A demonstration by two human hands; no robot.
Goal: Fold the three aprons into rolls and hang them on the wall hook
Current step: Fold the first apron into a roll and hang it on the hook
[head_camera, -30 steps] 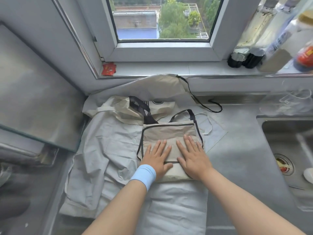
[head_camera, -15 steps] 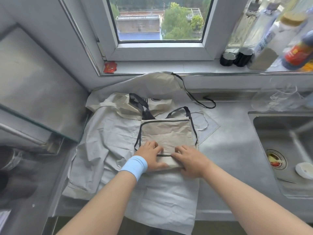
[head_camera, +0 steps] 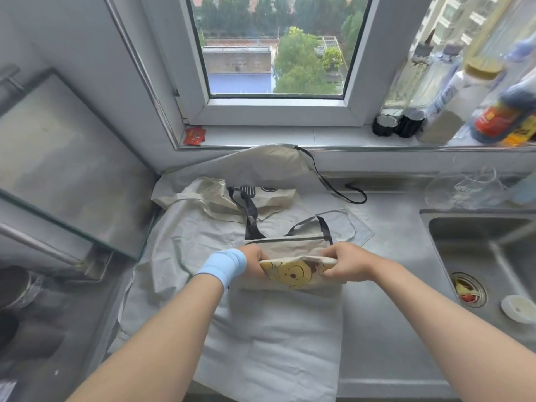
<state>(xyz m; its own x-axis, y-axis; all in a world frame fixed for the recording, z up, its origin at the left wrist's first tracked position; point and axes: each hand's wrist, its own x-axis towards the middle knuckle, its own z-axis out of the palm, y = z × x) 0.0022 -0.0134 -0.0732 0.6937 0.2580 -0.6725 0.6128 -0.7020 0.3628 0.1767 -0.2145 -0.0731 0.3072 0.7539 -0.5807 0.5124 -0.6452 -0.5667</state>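
A folded beige apron (head_camera: 290,272) with dark trim and a yellow cartoon bear print lies in the middle of the counter. My left hand (head_camera: 253,261) grips its left end and my right hand (head_camera: 346,264) grips its right end, with the near edge lifted and turned over away from me. It rests on a pale grey apron (head_camera: 261,329) spread flat and hanging over the counter's front edge. A third cream apron (head_camera: 214,198) with dark straps lies crumpled behind, against the wall. No wall hook is in view.
A steel sink (head_camera: 487,256) with a small white dish (head_camera: 519,309) is on the right. Bottles (head_camera: 493,111) and a red packet (head_camera: 195,135) stand on the window sill. A glass jug (head_camera: 470,190) sits behind the sink. A stove cover (head_camera: 58,158) is left.
My hands went from lying flat on the folded apron to gripping its near edge and turning it over, which exposed the yellow bear print. The camera has tilted up a little.
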